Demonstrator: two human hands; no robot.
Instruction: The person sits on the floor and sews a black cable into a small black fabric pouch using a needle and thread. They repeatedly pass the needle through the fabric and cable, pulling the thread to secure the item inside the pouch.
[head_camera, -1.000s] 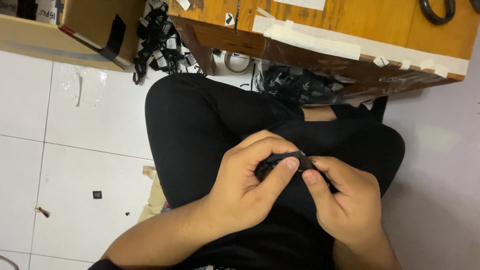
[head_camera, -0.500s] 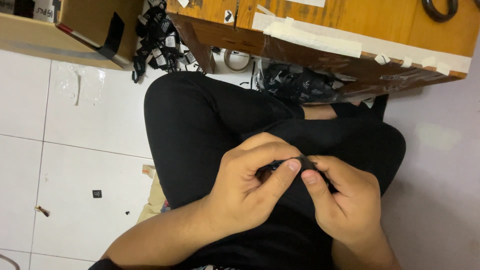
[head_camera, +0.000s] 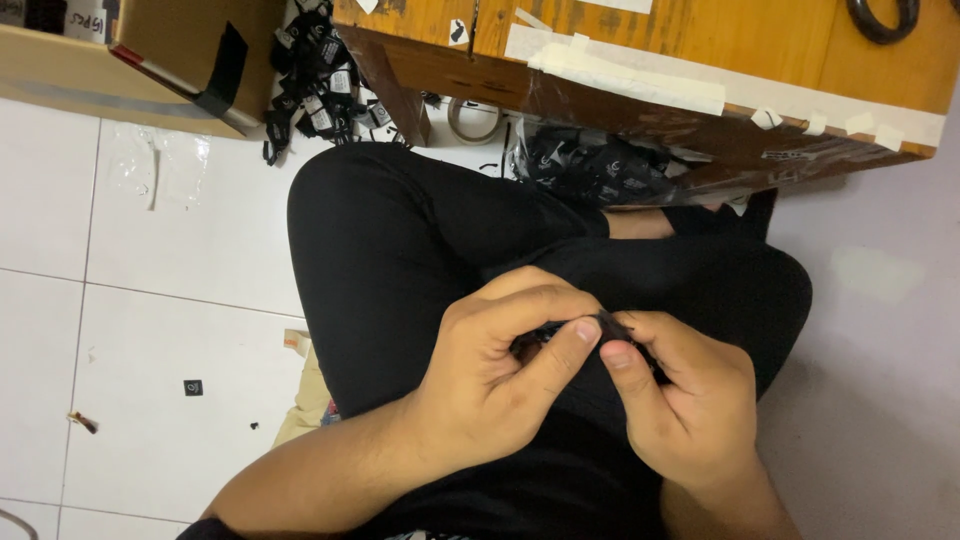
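Over the lap, the left hand (head_camera: 495, 375) and right hand (head_camera: 680, 400) meet thumb to thumb and pinch a small black piece (head_camera: 575, 328) between them. Both hands are curled tight around it, fingers folded in, so only a sliver shows: a dark, thin, flat-looking bit peeking out between the left thumb tip and the right thumb, with a darker clump tucked under the left fingers. Its full shape is hidden; whether it is cloth or plastic cannot be told. It sits above the crossed legs (head_camera: 420, 240), which are clad in black, so the piece hardly stands out against them.

To the left of the legs lies white tile floor (head_camera: 150, 300), with a tiny black square (head_camera: 193, 387) and a few specks on it, and a tan scrap (head_camera: 310, 400) poking out by the thigh.

Farther off, a wooden table (head_camera: 700, 60) with white tape strips along its edge stands past the knees. Under it are a clear bag of black items (head_camera: 590, 170) and a tape roll (head_camera: 474, 120). A heap of black tags (head_camera: 320, 85) lies beside a cardboard box (head_camera: 130, 60) at the top left.
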